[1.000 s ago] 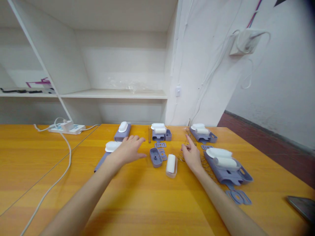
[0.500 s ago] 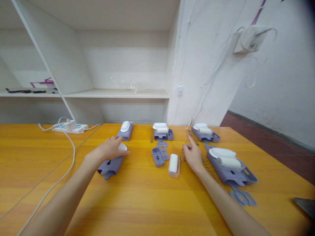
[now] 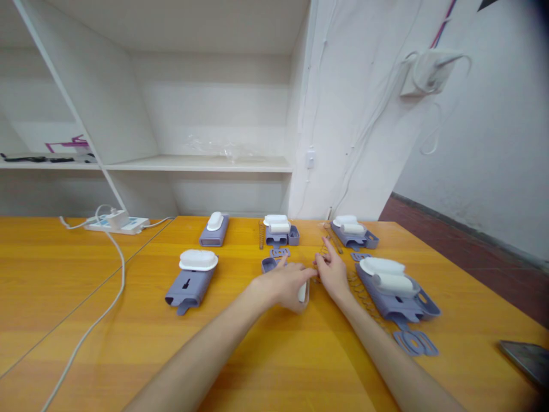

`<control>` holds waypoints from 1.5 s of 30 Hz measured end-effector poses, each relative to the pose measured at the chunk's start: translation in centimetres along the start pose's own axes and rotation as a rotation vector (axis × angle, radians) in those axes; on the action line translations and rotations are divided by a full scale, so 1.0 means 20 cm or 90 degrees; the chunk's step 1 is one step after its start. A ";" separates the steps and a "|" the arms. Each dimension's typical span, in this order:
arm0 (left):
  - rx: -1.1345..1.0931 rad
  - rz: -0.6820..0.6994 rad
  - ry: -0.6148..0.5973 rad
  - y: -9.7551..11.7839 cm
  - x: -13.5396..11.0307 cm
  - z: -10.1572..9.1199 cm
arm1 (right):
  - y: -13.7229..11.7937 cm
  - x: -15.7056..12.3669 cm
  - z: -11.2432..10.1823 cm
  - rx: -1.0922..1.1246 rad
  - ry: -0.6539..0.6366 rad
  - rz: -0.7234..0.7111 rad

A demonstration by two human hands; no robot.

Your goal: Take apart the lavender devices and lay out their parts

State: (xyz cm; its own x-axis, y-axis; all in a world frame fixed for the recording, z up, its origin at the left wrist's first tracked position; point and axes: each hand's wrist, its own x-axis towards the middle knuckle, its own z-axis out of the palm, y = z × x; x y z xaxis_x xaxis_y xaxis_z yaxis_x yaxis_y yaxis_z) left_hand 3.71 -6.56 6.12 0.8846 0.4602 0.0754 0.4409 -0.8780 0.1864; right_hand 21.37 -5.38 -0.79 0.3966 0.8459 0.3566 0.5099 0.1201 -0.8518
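Observation:
My left hand lies over the small white-topped clear part and the purple tray part in the middle of the orange table, its fingers curled around the white part. My right hand rests just to the right, forefinger pointing away, beside thin metal springs. To the left lies a purple holder with a white oval cap, free of my hands.
Further purple-and-white assemblies sit at the back and at the right. Flat purple gaskets lie near the right edge. A power strip with cable is at left, a dark phone at far right.
My left hand has left the purple holder with the white cap at the left and swung right onto the white part in the middle. My right hand has barely moved.

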 end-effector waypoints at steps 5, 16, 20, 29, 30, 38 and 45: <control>0.003 -0.041 0.088 0.03 -0.05 -0.02 | -0.01 0.00 0.00 0.023 -0.002 0.023; 0.157 -0.467 0.264 -0.07 -0.72 -0.28 | 0.02 0.01 0.01 0.053 0.005 0.052; 0.272 -0.644 0.206 -0.17 -0.88 -0.25 | 0.02 0.01 0.02 0.047 0.005 0.044; 0.308 -0.684 0.162 -0.27 -0.85 -0.19 | 0.03 0.01 0.02 0.052 0.007 0.039; 0.320 -0.681 0.175 -0.27 -0.85 -0.19 | 0.02 0.01 0.02 0.051 0.007 0.039; 0.302 -0.361 0.272 -0.13 -0.58 -0.14 | 0.00 -0.01 0.02 0.024 0.004 0.040; 0.185 -0.209 0.145 -0.02 -0.30 0.03 | -0.05 -0.03 0.00 0.000 0.011 -0.009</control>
State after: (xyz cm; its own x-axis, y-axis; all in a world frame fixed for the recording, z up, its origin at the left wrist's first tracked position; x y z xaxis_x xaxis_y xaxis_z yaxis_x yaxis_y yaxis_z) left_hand -1.66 -8.94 5.09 0.6504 0.7074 0.2767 0.7436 -0.6672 -0.0422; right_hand 20.70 -5.99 -0.03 0.4028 0.8351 0.3748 0.5155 0.1314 -0.8468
